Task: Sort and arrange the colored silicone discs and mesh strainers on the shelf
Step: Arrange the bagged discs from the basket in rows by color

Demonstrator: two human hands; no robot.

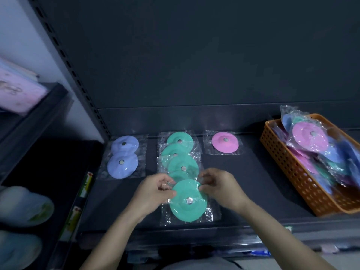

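Disc between left grip (and right).

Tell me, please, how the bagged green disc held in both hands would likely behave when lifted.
The green disc probably flexes, looking thin and rubbery. Its glossy, crinkled bag may slip between the fingers. Being flat, it seems unlikely to roll.
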